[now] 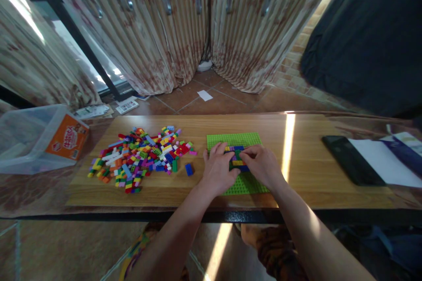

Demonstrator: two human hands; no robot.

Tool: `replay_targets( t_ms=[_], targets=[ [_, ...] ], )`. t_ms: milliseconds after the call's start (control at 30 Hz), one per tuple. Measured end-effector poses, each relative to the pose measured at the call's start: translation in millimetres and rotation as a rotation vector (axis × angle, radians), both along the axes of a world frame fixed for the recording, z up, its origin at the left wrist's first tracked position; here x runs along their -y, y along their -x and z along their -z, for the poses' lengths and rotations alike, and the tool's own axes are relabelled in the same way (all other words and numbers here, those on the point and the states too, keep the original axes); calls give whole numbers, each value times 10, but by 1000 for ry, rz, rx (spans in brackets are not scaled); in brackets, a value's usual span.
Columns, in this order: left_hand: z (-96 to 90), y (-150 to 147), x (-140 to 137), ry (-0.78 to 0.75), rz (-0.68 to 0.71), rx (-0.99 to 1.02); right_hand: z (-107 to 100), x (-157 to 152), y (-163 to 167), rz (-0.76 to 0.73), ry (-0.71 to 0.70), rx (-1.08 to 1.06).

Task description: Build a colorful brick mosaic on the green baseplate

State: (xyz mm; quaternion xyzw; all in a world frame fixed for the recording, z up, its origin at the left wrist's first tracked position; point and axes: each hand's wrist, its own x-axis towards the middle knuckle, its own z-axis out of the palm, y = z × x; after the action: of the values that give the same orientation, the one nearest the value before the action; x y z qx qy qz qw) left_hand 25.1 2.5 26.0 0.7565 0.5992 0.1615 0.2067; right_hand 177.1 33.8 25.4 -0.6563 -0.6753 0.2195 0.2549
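A multicoloured brick build (236, 162) sits on a bright green studded baseplate (245, 186), with blue, yellow, purple and green bricks showing between my hands. My left hand (217, 169) is curled around the left side of the build, its fingers at the far edge and the thumb at the near edge. From the right, my right hand (262, 164) reaches over the build with thumb and fingertips pressed together at its top. Whatever lies between those fingertips is too small to make out. A single blue brick (189, 169) lies left of the baseplate.
A large pile of loose mixed bricks (145, 156) spreads over the left of the wooden board (184, 195). Beyond it stands a clear plastic bin (33, 140) with an orange label. To the right lie a black phone-like slab (352, 160) and white paper (389, 162).
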Motion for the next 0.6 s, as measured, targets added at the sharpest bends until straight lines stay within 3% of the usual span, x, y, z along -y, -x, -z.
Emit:
replay_targets(
  t_ms=[600],
  targets=[
    [-90,-65,-19,92,-49,78,-14,4,22,13,-8,52]
  ],
)
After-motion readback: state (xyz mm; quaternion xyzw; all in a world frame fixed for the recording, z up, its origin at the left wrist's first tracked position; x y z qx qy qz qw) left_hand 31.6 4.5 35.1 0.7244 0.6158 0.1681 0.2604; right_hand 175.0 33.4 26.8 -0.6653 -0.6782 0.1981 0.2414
